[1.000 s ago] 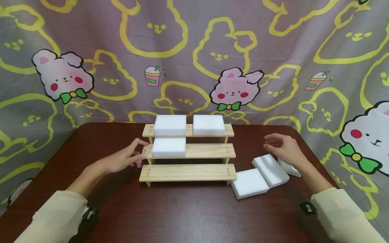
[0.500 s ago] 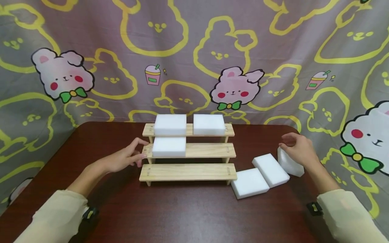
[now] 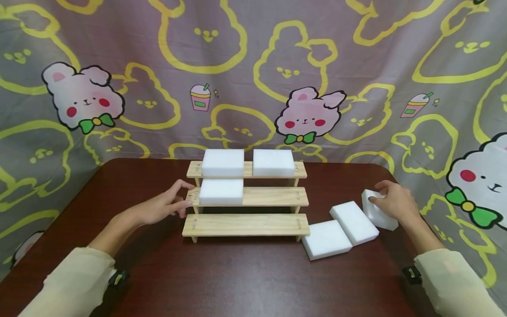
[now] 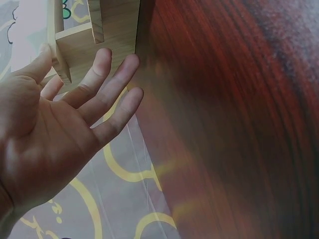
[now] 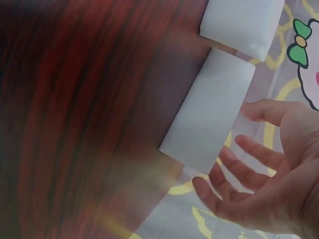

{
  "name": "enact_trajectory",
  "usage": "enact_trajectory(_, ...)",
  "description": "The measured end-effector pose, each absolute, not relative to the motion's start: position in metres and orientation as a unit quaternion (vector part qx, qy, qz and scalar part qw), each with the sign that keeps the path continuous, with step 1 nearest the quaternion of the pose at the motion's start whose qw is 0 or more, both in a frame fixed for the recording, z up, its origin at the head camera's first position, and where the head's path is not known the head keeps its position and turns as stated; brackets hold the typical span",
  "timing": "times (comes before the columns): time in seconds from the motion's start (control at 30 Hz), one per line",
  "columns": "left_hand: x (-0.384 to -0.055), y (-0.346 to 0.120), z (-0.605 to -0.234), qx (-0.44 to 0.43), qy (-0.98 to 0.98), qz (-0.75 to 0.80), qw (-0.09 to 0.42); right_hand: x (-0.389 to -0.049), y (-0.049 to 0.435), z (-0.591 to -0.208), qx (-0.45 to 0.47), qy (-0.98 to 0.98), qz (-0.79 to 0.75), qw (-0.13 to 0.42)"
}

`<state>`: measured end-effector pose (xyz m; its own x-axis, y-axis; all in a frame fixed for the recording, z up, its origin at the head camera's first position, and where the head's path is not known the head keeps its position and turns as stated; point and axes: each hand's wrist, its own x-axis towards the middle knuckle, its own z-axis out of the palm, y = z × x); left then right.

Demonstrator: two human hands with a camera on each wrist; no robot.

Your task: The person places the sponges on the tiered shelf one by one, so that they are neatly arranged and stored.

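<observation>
rightmost white block [image 3: 375, 214]: the head view loses part of its top beneath my right hand [image 3: 397, 202]; the right wrist view shows gaps between my fingers that the head view hides.
block's place: on the table [image 3: 253, 273], under my right thumb and fingers, beside the middle loose block [image 3: 354, 223].
right hand: fingers spread, lightly bent; thumb at the block, though i cannot tell how firmly it touches.
left hand [image 3: 160, 207]: fingers apart, thumb and forefinger at the left end of the wooden rack [image 3: 245, 225].
rack's load: a pair of blocks [image 3: 222, 162] on top, a single block [image 3: 221, 191] mid-tier.
</observation>
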<state>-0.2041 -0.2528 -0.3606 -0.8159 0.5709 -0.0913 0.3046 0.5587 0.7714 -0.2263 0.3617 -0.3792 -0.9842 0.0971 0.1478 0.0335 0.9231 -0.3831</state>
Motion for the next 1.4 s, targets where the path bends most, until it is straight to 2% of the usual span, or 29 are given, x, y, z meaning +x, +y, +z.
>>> enact_trajectory(0.2,-0.203,-0.252,-0.360,0.252,0.863,0.404,0.171,-0.233,0.359,-0.385,0.047,-0.972,0.212,0.090)
enact_trajectory(0.4,-0.202,-0.251,-0.359,0.254,0.861,0.406,0.173,-0.233,0.353,-0.388,0.082,-0.965,0.230,0.099)
enact_trajectory(0.53,-0.201,-0.251,-0.359,0.254,0.861,0.405,0.172,-0.233,0.353,-0.385,0.064,-0.970,0.216,0.095)
enact_trajectory(0.73,-0.202,-0.252,-0.360,0.260,0.863,0.400,0.166,-0.232,0.358,-0.381,0.017,-0.983,0.180,0.031)
enact_trajectory(1.17,-0.203,-0.252,-0.359,0.255,0.864,0.399,0.171,-0.233,0.360,-0.378,0.034,-0.986,0.162,-0.023)
enact_trajectory(1.3,-0.204,-0.252,-0.359,0.252,0.865,0.398,0.174,-0.234,0.361,-0.377,0.038,-0.985,0.165,-0.023)
enact_trajectory(1.4,-0.203,-0.252,-0.359,0.248,0.867,0.396,0.175,-0.235,0.360,-0.375,0.036,-0.985,0.169,0.000)
